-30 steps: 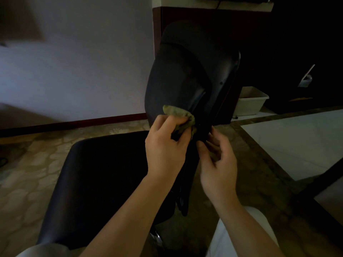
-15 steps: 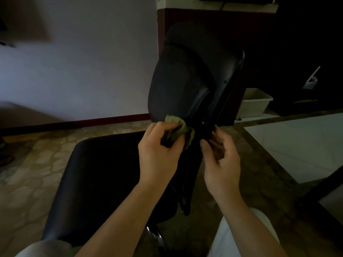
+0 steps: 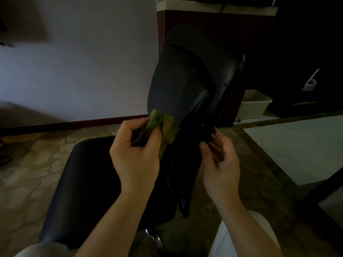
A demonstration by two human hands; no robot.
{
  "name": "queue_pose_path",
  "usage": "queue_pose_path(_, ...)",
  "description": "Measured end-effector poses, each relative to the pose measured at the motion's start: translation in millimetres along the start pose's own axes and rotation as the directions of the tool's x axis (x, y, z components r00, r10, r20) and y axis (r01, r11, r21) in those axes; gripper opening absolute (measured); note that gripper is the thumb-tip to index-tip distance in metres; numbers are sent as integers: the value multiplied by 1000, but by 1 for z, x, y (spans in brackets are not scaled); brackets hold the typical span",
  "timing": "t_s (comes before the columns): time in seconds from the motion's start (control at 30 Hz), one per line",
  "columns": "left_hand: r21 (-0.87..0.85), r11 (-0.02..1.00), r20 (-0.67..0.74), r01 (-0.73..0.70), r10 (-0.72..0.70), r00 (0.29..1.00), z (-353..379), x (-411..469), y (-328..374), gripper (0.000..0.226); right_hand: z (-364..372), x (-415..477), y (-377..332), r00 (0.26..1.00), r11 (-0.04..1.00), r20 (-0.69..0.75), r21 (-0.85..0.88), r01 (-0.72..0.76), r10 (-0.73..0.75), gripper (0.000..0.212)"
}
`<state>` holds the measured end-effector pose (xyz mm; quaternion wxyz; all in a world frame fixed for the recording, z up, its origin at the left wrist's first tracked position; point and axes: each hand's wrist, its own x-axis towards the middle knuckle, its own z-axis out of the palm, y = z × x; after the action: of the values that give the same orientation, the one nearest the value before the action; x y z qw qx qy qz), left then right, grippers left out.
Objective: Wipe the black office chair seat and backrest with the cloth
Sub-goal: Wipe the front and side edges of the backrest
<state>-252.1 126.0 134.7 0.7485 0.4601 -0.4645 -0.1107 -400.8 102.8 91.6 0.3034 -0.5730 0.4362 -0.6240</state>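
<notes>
The black office chair stands in front of me, its seat (image 3: 89, 191) at lower left and its backrest (image 3: 178, 80) rising at centre. My left hand (image 3: 135, 156) is shut on a crumpled green cloth (image 3: 163, 130), held at the lower edge of the backrest where it meets the black support bar (image 3: 185, 173). My right hand (image 3: 220, 164) is on the right of that bar with its fingers loosely curled and its fingertips at the bar's edge; it holds nothing that I can see.
A white plastic bin (image 3: 254, 104) sits on the floor behind the chair at right. A dark cabinet (image 3: 213, 21) stands behind the backrest. A white wall (image 3: 78, 62) is at left, and the patterned floor (image 3: 27, 164) surrounds the chair. A dark table leg (image 3: 324, 188) crosses the right side.
My left hand has slid the cloth down and a little left off the backrest face to its bottom edge. My right hand has stayed beside the support bar.
</notes>
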Motion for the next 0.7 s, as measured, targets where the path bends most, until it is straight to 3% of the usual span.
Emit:
queue_pose_path(0.27, 164, 980, 299, -115, 62, 952, 24, -8, -24, 36, 2, -1, 1, 1000, 999, -25, -43, -4, 2, 39)
queue_pose_path(0.47, 163, 978, 291, -133, 81, 953, 30, -16, -39, 32, 2, -1, 2, 999, 997, -46, -71, 12, -16, 41)
queue_pose_path(0.57, 81, 995, 324, -54, 25, 946, 29, -19, -34, 29, 2, -3, 2, 999, 998, -40, -63, -4, 2, 41)
queue_pose_path(0.7, 173, 978, 313, -114, 56, 948, 30, -18, -37, 33, 3, -2, 3, 999, 996, -48, -91, 6, -10, 40)
